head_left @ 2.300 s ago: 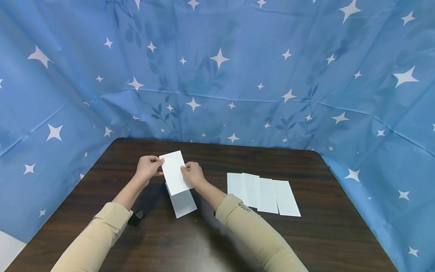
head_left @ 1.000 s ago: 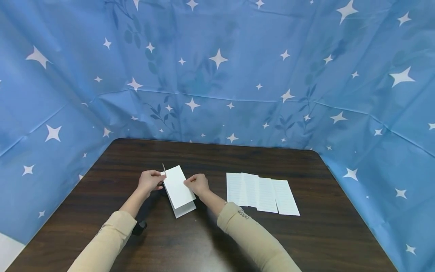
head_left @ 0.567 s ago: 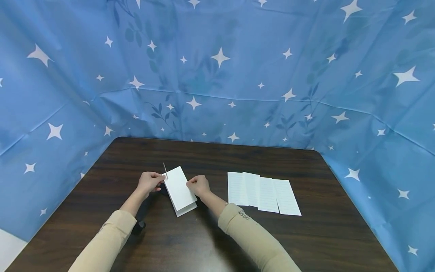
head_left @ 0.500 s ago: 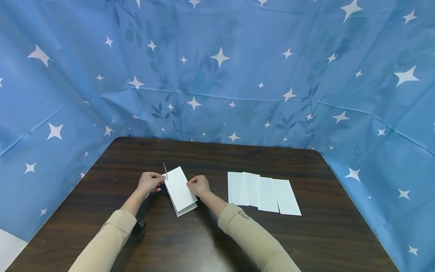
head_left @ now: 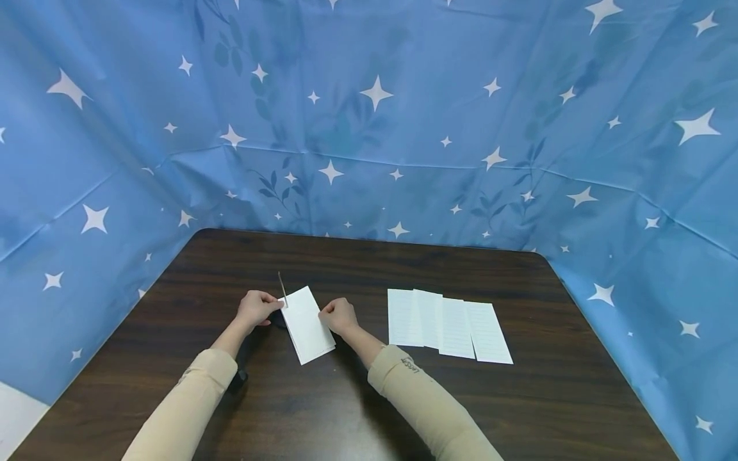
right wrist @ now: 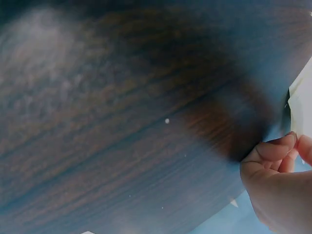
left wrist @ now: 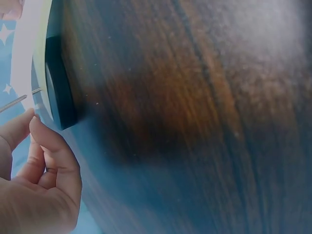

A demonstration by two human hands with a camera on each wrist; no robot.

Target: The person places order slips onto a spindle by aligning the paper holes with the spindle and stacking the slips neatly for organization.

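A white paper slip (head_left: pixel 310 328) is pierced near its upper left corner by a thin metal spike (head_left: pixel 282 285) of a bill spike. Its dark base (head_left: pixel 278 319) shows beside the paper in the head view; in the left wrist view the black base (left wrist: pixel 59 92) appears below the paper. My left hand (head_left: pixel 255 308) pinches the slip's left edge close to the spike, thumb against fingertips. On the opposite edge, my right hand (head_left: pixel 341 317) pinches the slip between thumb and fingers. Another white sheet lies underneath, only a sliver of it showing.
To the right, several lined white slips (head_left: pixel 450 323) lie overlapping in a row on the dark wooden table (head_left: pixel 357 410). A blue curtain (head_left: pixel 369 128) with white stars hangs behind the table. A small black object (head_left: pixel 239 378) shows beside the left sleeve.
The slip was held up in the air, then came down over the spike, which now sticks out through it. Both hands have lowered with it, bringing it nearly flush with the sheet below.
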